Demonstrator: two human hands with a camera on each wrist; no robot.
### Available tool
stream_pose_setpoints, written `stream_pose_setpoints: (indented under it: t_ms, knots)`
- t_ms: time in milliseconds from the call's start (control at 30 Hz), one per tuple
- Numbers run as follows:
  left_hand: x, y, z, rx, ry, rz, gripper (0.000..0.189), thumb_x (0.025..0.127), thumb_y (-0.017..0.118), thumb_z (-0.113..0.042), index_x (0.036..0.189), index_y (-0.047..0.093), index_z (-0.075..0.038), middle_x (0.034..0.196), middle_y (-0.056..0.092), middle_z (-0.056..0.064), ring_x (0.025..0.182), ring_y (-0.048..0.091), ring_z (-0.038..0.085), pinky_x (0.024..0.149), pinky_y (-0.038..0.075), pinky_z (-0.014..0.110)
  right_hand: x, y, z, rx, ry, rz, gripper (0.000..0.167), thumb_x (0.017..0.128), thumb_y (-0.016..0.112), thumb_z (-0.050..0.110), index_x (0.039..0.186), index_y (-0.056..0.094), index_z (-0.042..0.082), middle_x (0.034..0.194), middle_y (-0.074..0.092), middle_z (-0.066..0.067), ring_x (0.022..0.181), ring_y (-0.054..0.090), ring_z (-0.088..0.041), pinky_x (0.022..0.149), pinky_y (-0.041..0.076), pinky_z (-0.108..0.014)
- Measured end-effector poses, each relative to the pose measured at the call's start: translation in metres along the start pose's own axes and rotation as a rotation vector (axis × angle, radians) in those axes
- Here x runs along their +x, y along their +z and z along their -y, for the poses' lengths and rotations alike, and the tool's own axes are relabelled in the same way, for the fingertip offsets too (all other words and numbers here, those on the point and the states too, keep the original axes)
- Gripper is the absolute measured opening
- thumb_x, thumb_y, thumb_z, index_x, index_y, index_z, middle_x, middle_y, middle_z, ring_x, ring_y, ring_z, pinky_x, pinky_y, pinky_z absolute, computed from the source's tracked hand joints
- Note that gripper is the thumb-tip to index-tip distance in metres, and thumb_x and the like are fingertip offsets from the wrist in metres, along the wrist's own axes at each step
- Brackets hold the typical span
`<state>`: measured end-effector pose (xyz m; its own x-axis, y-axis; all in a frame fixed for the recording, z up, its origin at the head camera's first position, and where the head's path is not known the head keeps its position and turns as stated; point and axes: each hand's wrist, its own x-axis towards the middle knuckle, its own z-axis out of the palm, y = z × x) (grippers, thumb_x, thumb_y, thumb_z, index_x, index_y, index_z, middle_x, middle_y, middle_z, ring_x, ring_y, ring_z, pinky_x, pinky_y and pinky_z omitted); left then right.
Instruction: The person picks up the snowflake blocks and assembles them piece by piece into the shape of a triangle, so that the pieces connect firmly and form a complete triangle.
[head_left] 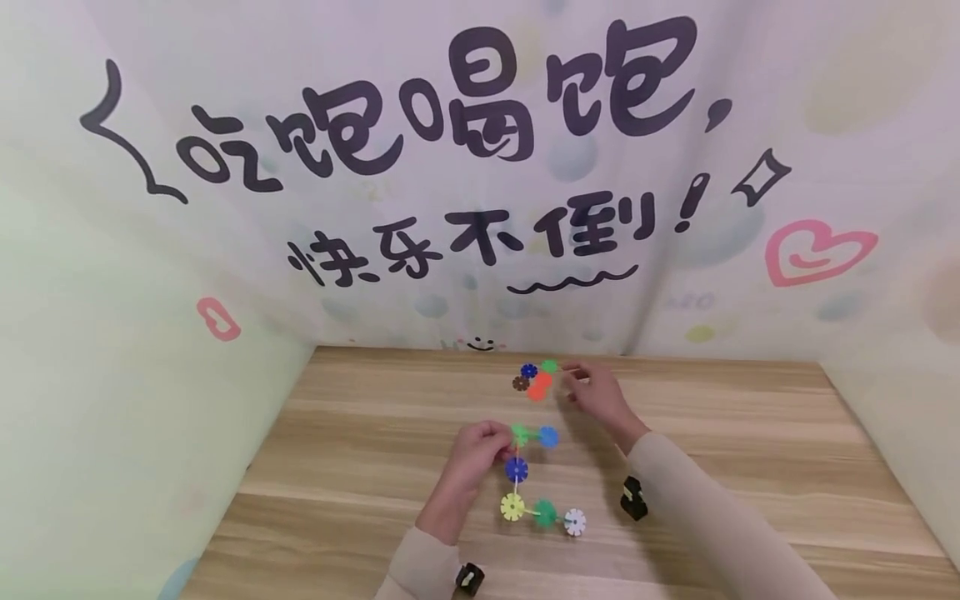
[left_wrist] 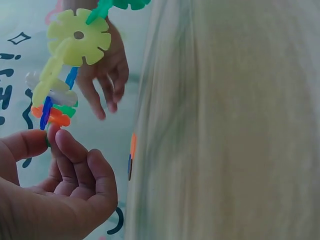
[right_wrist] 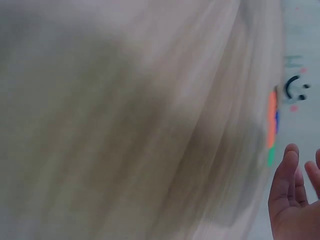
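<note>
Apparently for steadiness, the chain of linked discs (head_left: 517, 470), nearer than the loose discs (head_left: 538, 388), is pinched at a green disc (head_left: 521, 435) by the left hand (head_left: 474, 448), while the right hand (head_left: 600, 398), empty, fingers loosely parted, is held just right of the loose discs.

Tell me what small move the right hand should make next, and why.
I'd probably have the right hand pinch the green notched disc at the back: that hand is empty, its fingertips are close to the disc, and the left hand is already holding the chain of interlocked notched discs, which could likely take another piece.
</note>
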<state>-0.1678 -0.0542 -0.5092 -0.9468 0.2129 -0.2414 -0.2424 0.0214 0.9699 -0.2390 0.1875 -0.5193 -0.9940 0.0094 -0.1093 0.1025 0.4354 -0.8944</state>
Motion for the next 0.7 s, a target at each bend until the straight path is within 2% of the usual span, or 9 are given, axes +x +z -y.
stream_pose_setpoints:
  t_ms: [67,133,233,300,367,500,700]
  knots:
    - [0.0,0.0,0.001,-0.011,0.0,-0.008,0.016,0.093,0.063,-0.005,0.103,0.067,0.007,0.085,0.067,0.01,0.076,0.063,0.016,0.074,0.056,0.031,0.013,0.005,-0.002,-0.119,-0.063,0.019,0.04,0.102,0.054,0.017,0.14,0.054,0.003,0.124,0.06,-0.021,0.094,0.066,-0.031,0.077,0.057,-0.042]
    - [-0.001,0.002,0.003,-0.015,0.001,-0.011,0.016,0.093,0.063,-0.004,0.103,0.067,0.007,0.084,0.067,0.009,0.074,0.063,0.015,0.073,0.056,0.03,0.023,0.009,-0.003,-0.233,-0.119,0.04,0.042,0.102,0.053,0.014,0.143,0.051,0.003,0.129,0.057,-0.023,0.106,0.062,-0.035,0.086,0.053,-0.049]
    - [-0.003,0.003,0.004,-0.014,0.004,-0.009,0.016,0.093,0.063,-0.004,0.102,0.068,0.007,0.083,0.067,0.008,0.072,0.062,0.015,0.072,0.056,0.031,0.034,0.014,-0.005,-0.352,-0.137,0.062,0.045,0.103,0.049,0.012,0.147,0.047,0.005,0.14,0.049,-0.025,0.126,0.049,-0.041,0.101,0.043,-0.058]
    - [-0.004,0.002,0.003,-0.008,0.014,-0.012,0.016,0.093,0.063,-0.005,0.102,0.067,0.008,0.082,0.067,0.008,0.072,0.062,0.014,0.072,0.056,0.033,0.039,0.017,-0.003,-0.374,-0.126,0.082,0.046,0.103,0.046,0.009,0.149,0.044,0.006,0.144,0.044,-0.027,0.131,0.043,-0.045,0.106,0.037,-0.061]
    - [-0.006,0.002,0.004,-0.003,0.021,-0.009,0.017,0.093,0.063,-0.005,0.103,0.067,0.008,0.083,0.067,0.008,0.072,0.062,0.015,0.074,0.057,0.035,0.04,0.018,-0.003,-0.398,-0.114,0.091,0.046,0.103,0.046,0.007,0.149,0.044,0.006,0.145,0.042,-0.029,0.13,0.043,-0.046,0.106,0.036,-0.061]
    - [-0.007,0.001,0.004,-0.004,0.037,-0.003,0.018,0.094,0.064,-0.007,0.103,0.067,0.008,0.084,0.067,0.008,0.074,0.063,0.015,0.074,0.057,0.035,0.041,0.021,-0.001,-0.482,-0.143,0.078,0.047,0.099,0.049,0.002,0.146,0.047,0.003,0.138,0.045,-0.03,0.118,0.052,-0.046,0.099,0.044,-0.058]
    - [-0.009,-0.005,0.005,-0.001,0.034,0.0,0.015,0.094,0.064,-0.008,0.099,0.067,0.006,0.082,0.066,0.007,0.074,0.063,0.015,0.072,0.056,0.032,0.041,0.026,0.004,-0.526,-0.132,0.046,0.04,0.097,0.058,0.007,0.137,0.058,0.001,0.132,0.05,-0.027,0.114,0.055,-0.041,0.095,0.048,-0.055]
